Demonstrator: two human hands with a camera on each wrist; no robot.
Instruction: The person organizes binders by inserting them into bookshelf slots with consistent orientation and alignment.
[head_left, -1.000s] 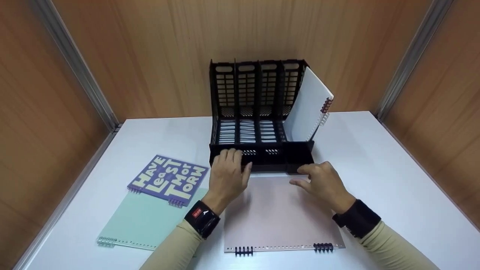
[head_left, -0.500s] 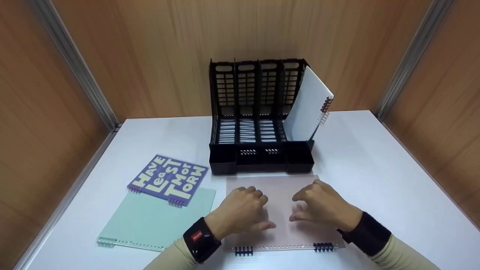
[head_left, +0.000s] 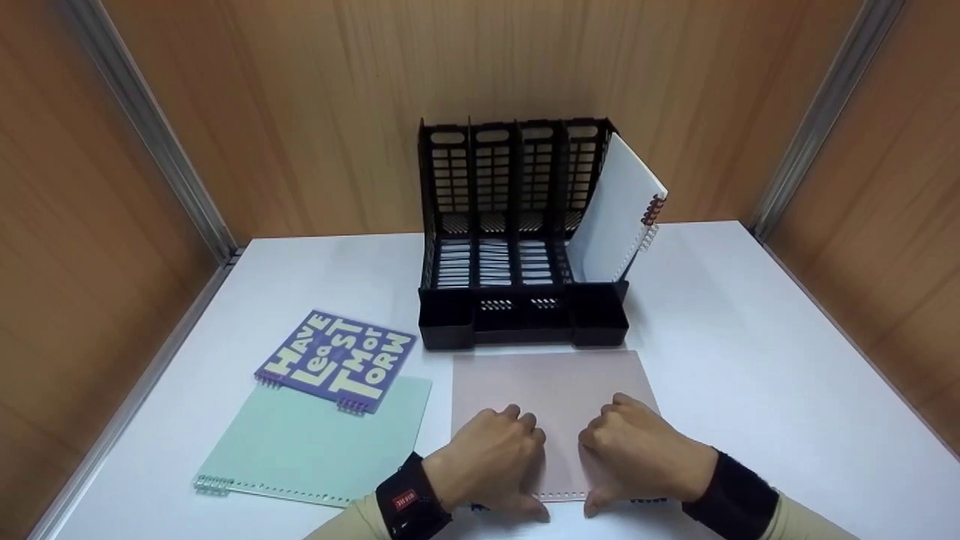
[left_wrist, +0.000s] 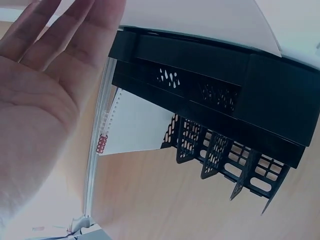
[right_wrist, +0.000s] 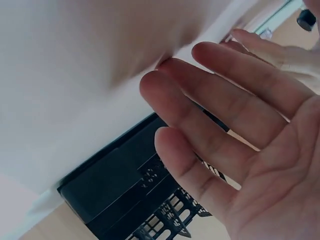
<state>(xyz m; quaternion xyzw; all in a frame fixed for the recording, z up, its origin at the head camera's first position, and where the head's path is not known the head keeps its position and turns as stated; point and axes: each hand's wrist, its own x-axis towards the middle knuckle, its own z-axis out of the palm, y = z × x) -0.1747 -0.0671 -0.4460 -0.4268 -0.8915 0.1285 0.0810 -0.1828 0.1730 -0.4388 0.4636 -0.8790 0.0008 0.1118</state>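
Note:
A pale pink notebook point(head_left: 555, 382) with black binding rings lies flat on the table, its ringed edge toward me. Over its near left part is my left hand point(head_left: 491, 457), the thumb reaching past the near edge. My right hand point(head_left: 637, 450) mirrors it on the near right, thumb tip right at the same edge. Most of the rings are hidden under the hands. In the left wrist view the left hand's fingers point(left_wrist: 75, 45) extend nearly straight. The right hand's fingers point(right_wrist: 200, 100), in the right wrist view, are gently bent and spread, tips close to the notebook surface.
Just beyond the notebook stands a black desk file organizer point(head_left: 525, 337) with several slots. A white ring-bound notebook point(head_left: 619, 210) stands in its rightmost slot. To the left, a purple lettered notebook point(head_left: 337, 360) overlaps a mint green one point(head_left: 322, 442). Wooden panels point(head_left: 495, 60) enclose the table.
Both hands have drawn back from the organizer's front toward the notebook's near, ringed edge, thumbs now reaching that edge. The notebooks and organizer stay in place.

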